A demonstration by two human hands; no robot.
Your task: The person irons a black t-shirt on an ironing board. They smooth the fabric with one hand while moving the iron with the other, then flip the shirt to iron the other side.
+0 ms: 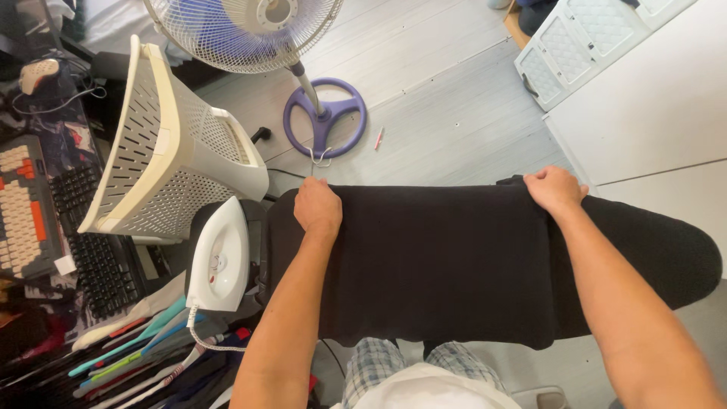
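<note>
Dark padded ironing surface (666, 257) over pale grey plank floor (454, 113); black folded cloth (439, 265) spread across it, far corners grasped by left hand (318, 206) and right hand (555, 188). White iron (219, 257), slotted white plastic basket (166, 151), purple-based fan (324, 113) at left.

hands 2 (318, 206) (555, 188) — iron 1 (219, 256) — fan 1 (250, 30) — keyboards 2 (23, 204) (95, 250)

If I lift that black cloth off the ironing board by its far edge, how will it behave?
The black cloth will probably hang floppy, since it drapes over the board. It looks thick, so perhaps slightly heavy. Both the left hand and right hand grip its far edge, so it should lift evenly.
</note>
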